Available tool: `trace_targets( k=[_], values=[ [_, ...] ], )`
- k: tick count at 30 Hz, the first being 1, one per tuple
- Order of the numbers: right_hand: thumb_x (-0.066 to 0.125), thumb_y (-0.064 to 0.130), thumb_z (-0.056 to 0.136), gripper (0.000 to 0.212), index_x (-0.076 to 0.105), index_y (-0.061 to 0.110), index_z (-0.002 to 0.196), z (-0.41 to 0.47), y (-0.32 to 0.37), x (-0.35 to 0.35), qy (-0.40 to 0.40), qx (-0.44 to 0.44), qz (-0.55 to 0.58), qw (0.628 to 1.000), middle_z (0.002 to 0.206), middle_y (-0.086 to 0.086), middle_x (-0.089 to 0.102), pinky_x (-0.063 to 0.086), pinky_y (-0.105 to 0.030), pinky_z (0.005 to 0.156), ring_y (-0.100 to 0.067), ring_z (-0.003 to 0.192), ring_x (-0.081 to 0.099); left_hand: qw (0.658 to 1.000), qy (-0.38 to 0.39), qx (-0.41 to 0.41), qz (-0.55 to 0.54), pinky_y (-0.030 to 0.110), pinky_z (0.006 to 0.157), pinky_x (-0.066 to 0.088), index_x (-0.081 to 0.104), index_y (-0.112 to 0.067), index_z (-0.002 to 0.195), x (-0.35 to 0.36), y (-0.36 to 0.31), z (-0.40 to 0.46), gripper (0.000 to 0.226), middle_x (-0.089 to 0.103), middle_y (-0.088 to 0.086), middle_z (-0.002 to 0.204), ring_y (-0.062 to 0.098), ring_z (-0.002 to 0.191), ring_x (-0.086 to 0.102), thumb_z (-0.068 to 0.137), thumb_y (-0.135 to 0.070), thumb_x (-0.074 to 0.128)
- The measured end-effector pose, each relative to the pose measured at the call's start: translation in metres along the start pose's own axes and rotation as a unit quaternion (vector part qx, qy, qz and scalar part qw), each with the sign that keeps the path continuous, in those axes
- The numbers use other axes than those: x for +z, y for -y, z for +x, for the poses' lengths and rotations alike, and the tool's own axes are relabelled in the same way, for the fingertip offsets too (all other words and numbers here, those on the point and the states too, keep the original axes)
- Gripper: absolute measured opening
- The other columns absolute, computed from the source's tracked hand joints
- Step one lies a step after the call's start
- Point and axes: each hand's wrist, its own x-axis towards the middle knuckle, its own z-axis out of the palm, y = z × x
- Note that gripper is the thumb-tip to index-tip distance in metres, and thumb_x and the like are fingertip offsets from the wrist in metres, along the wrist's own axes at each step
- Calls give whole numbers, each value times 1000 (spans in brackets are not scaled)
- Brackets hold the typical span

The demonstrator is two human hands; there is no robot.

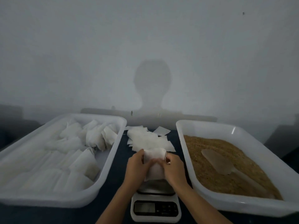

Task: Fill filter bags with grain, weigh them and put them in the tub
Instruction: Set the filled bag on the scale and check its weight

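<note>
A filled white filter bag (154, 170) stands on the platform of a small kitchen scale (155, 206) at the table's front middle. My left hand (135, 168) grips the bag's left side near the top. My right hand (174, 168) pinches the folded top edge on the right. A white tub (111, 159) on the left holds several filled bags. On the right, another white tub (181, 143) holds brown grain (210, 172) with a translucent scoop (218, 160) lying on it. The scale's display is too dim to read.
A loose pile of empty filter bags (145, 139) lies on the dark table between the tubs, just behind the scale. A pale wall stands close behind the table, with a person's shadow on it.
</note>
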Motion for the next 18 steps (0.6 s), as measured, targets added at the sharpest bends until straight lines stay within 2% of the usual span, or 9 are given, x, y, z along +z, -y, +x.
trace_targets(
  k=[3, 5, 6, 8, 9, 12, 13, 16, 18],
  values=[
    [59, 24, 91, 22, 65, 4, 86, -1, -13, 4, -23, -2, -48, 999, 83, -6, 65, 48, -36, 70, -20, 77, 60, 1000, -8, -4, 22, 12, 52, 36, 44, -24, 69, 13, 5, -3, 30, 47, -7, 62, 2, 54, 39, 81, -32, 71],
    [59, 26, 91, 23, 64, 5, 83, -3, -18, 6, -37, -11, -77, 996, 79, -4, 64, 41, -31, 65, -18, 75, 58, 998, -13, 26, 55, 11, 52, 33, 49, -22, 74, 17, 8, -4, 25, 43, -10, 65, 1, 56, 38, 82, -32, 70],
    [60, 26, 90, 24, 63, 4, 81, -4, -22, 8, -42, -20, -81, 996, 78, -3, 63, 38, -30, 63, -18, 73, 57, 996, -20, 47, 79, 10, 55, 32, 54, -20, 83, 18, 9, -3, 20, 42, -12, 70, 0, 60, 39, 81, -32, 71],
    [63, 24, 89, 24, 59, 6, 74, -3, -28, 8, -45, -44, -82, 995, 78, -3, 57, 35, -28, 63, -18, 73, 53, 989, -43, 88, 110, 11, 68, 31, 60, -18, 100, 16, 13, -1, 28, 42, -16, 80, 1, 75, 42, 79, -29, 73],
    [63, 21, 89, 21, 57, 9, 73, -3, -31, 8, -42, -53, -75, 995, 80, -1, 54, 33, -25, 64, -17, 75, 51, 986, -50, 104, 117, 16, 74, 34, 60, -17, 102, 14, 15, 0, 31, 45, -17, 85, 4, 82, 42, 77, -28, 75],
    [57, 13, 92, 5, 61, 11, 91, -1, -38, 5, -27, -33, 37, 998, 99, -1, 53, 35, -9, 74, -15, 93, 54, 991, -59, 85, 83, 19, 77, 36, 58, -19, 99, 6, 20, 3, 26, 54, -15, 90, 6, 90, 45, 79, -28, 73],
    [54, 13, 94, 10, 62, 11, 100, -3, -41, 4, -21, -18, 87, 996, 106, -1, 55, 37, -6, 81, -14, 100, 54, 995, -66, 64, 43, 16, 74, 39, 58, -21, 97, 3, 24, 4, 21, 56, -15, 89, 6, 89, 48, 81, -26, 71],
    [44, 17, 98, 27, 57, 13, 122, -11, -51, 4, 2, 16, 190, 982, 124, 2, 56, 39, -21, 102, -8, 118, 51, 994, -88, -9, -64, 8, 67, 43, 57, -20, 96, -10, 37, 7, 6, 60, -10, 88, 3, 86, 56, 90, -21, 60],
    [38, 20, 100, 32, 53, 14, 127, -15, -53, 2, 15, 33, 245, 969, 126, 5, 56, 41, -15, 98, 0, 117, 52, 988, -93, -55, -114, 8, 69, 41, 58, -17, 96, -14, 46, 6, 4, 63, -6, 91, 6, 86, 58, 93, -17, 55]
  ],
)
